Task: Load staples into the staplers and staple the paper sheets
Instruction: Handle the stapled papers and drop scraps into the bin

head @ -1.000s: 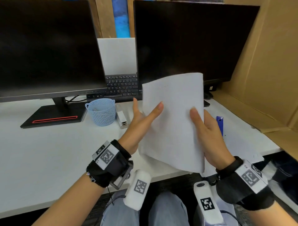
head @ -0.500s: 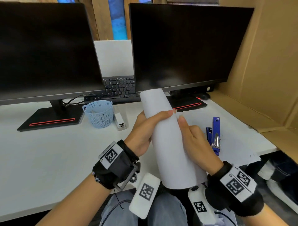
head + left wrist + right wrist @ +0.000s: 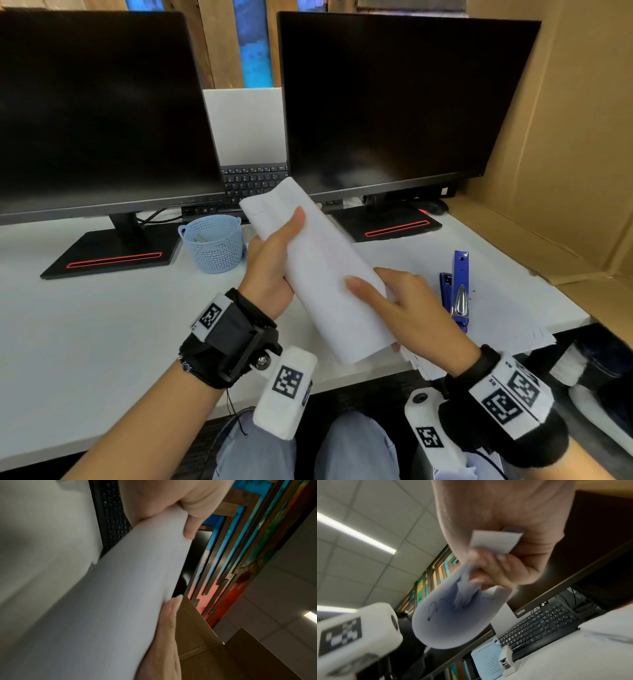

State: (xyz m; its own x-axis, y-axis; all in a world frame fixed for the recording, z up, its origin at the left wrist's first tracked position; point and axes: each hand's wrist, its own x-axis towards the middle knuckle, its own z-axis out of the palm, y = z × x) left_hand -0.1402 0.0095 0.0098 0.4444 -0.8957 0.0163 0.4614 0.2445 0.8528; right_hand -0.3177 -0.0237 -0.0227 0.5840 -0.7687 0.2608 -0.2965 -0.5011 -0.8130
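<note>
Both hands hold a bundle of white paper sheets (image 3: 318, 270), bent into a loose roll above the desk's front edge. My left hand (image 3: 274, 253) grips its upper part, thumb (image 3: 294, 222) on top; the left wrist view shows the roll (image 3: 106, 608) held between thumb and fingers. My right hand (image 3: 394, 301) grips the lower part; the right wrist view shows its fingers (image 3: 496, 566) curled round the sheets (image 3: 453, 615). A blue stapler (image 3: 457, 291) lies swung open on more sheets (image 3: 507, 308) at the right. A white stapler (image 3: 506, 660) stands beside the basket.
A light blue basket (image 3: 212, 243) stands left of the hands. Two dark monitors (image 3: 394, 102) on black bases (image 3: 113, 251) and a black keyboard (image 3: 253, 181) fill the back of the white desk (image 3: 85, 325). Cardboard walls (image 3: 565, 154) close off the right side.
The flat upright sheets have been bent into a roll and tilted with the top end to the left. Both hands shifted lower, uncovering the blue stapler on the right.
</note>
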